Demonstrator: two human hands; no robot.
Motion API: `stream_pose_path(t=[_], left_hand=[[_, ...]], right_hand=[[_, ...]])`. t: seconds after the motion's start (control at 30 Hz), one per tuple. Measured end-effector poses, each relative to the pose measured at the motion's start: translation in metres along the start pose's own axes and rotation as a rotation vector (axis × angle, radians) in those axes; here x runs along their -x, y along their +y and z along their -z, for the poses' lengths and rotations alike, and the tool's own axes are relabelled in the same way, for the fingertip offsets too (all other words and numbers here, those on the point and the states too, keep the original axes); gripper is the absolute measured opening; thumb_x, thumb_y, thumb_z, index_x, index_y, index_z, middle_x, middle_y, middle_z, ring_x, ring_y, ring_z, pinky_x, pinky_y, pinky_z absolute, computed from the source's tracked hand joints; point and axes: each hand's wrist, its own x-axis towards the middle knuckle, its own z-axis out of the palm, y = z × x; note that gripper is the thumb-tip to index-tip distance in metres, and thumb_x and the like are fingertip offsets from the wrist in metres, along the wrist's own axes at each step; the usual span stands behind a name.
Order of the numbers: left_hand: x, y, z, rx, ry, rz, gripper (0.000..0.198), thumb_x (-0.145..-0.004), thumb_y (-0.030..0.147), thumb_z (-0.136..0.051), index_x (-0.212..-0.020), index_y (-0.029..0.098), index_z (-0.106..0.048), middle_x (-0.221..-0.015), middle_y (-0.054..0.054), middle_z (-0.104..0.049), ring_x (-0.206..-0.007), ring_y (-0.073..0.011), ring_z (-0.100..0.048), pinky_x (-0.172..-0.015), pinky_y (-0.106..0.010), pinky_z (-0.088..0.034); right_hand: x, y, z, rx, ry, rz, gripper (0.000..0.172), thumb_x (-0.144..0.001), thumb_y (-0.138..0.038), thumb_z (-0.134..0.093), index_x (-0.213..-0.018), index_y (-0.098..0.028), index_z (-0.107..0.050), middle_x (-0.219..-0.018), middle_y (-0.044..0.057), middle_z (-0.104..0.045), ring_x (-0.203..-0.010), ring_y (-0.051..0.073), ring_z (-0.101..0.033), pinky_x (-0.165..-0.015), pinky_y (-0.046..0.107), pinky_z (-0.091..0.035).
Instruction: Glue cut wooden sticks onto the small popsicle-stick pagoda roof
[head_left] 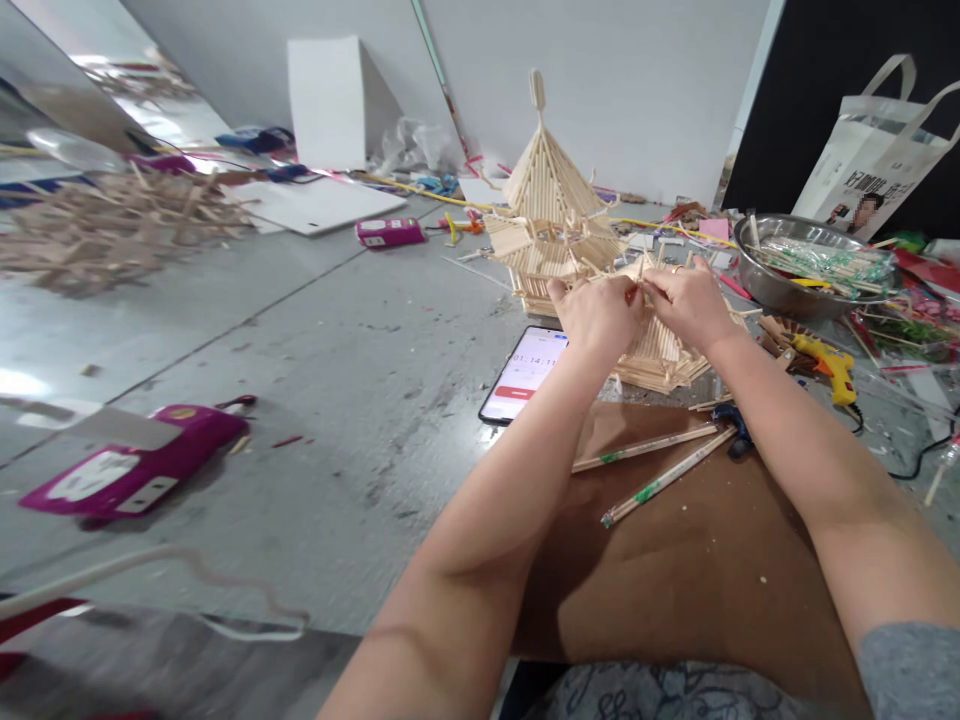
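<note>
Both my hands meet over a small roof piece made of wooden sticks (664, 355) that lies on the grey floor. My left hand (596, 315) is closed in a pinch at the roof's top edge. My right hand (690, 300) is also closed, fingertips pressed against the same spot, with a ring on one finger. What the fingertips hold is too small to make out. Just behind stands a taller stick pagoda (544, 215) with a pointed roof.
A lit phone (523, 375) lies left of my left wrist. Two chopstick pairs (652, 465) rest on a brown board (675, 560). A yellow glue gun (829, 365) and a steel bowl (810, 265) of sticks are right. Magenta boxes (131, 470) and a stick pile (112, 225) are left.
</note>
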Motion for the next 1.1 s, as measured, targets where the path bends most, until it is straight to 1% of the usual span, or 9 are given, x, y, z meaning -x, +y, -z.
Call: stream_pose_path(t=[0.23, 0.4, 0.57, 0.87, 0.97, 1.1], left_hand=[[0.000, 0.001, 0.002, 0.008, -0.011, 0.009, 0.032, -0.083, 0.036, -0.041, -0.080, 0.022, -0.070, -0.081, -0.008, -0.071, -0.085, -0.0259, -0.063, -0.089, -0.047, -0.029], [0.000, 0.002, 0.002, 0.045, -0.020, 0.023, 0.031, -0.083, 0.035, -0.042, -0.083, 0.020, -0.070, -0.083, -0.010, -0.070, -0.089, -0.0274, -0.062, -0.090, -0.047, -0.026], [-0.001, 0.001, -0.001, 0.024, -0.011, 0.017, 0.029, -0.083, 0.035, -0.044, -0.083, 0.022, -0.070, -0.081, -0.010, -0.070, -0.087, -0.0267, -0.062, -0.089, -0.046, -0.027], [-0.001, 0.000, -0.002, -0.005, 0.019, 0.011, 0.029, -0.083, 0.036, -0.044, -0.080, 0.023, -0.070, -0.080, -0.009, -0.071, -0.085, -0.0261, -0.062, -0.089, -0.047, -0.029], [0.000, 0.001, -0.001, 0.006, 0.011, 0.019, 0.029, -0.083, 0.036, -0.044, -0.081, 0.022, -0.070, -0.080, -0.009, -0.071, -0.086, -0.0262, -0.062, -0.089, -0.047, -0.028], [0.000, 0.002, 0.001, 0.022, 0.006, 0.013, 0.031, -0.083, 0.036, -0.043, -0.079, 0.021, -0.070, -0.080, -0.009, -0.070, -0.086, -0.0264, -0.062, -0.090, -0.047, -0.027]], right_hand=[[-0.001, -0.003, 0.004, -0.003, -0.036, -0.013, 0.033, -0.092, -0.029, -0.031, -0.086, -0.019, -0.062, -0.077, 0.004, -0.066, -0.076, 0.018, -0.056, -0.089, 0.042, -0.027], [-0.002, -0.006, 0.007, -0.019, -0.046, -0.020, 0.033, -0.091, -0.028, -0.031, -0.086, -0.018, -0.062, -0.095, 0.008, -0.066, -0.089, 0.021, -0.056, -0.089, 0.042, -0.027], [-0.004, -0.008, 0.013, 0.032, -0.109, -0.058, 0.030, -0.090, -0.030, -0.033, -0.091, -0.018, -0.061, -0.084, 0.008, -0.067, -0.082, 0.021, -0.057, -0.087, 0.044, -0.027], [-0.005, -0.011, 0.019, 0.036, -0.144, -0.066, 0.027, -0.086, -0.027, -0.037, -0.090, -0.018, -0.062, -0.084, 0.008, -0.068, -0.080, 0.021, -0.058, -0.084, 0.040, -0.028], [-0.005, -0.012, 0.019, 0.052, -0.140, -0.068, 0.028, -0.086, -0.027, -0.037, -0.088, -0.018, -0.063, -0.083, 0.008, -0.068, -0.078, 0.021, -0.058, -0.084, 0.041, -0.029], [-0.004, -0.011, 0.020, 0.055, -0.156, -0.052, 0.032, -0.088, -0.027, -0.035, -0.093, -0.019, -0.065, -0.086, 0.007, -0.069, -0.080, 0.021, -0.059, -0.086, 0.042, -0.029]])
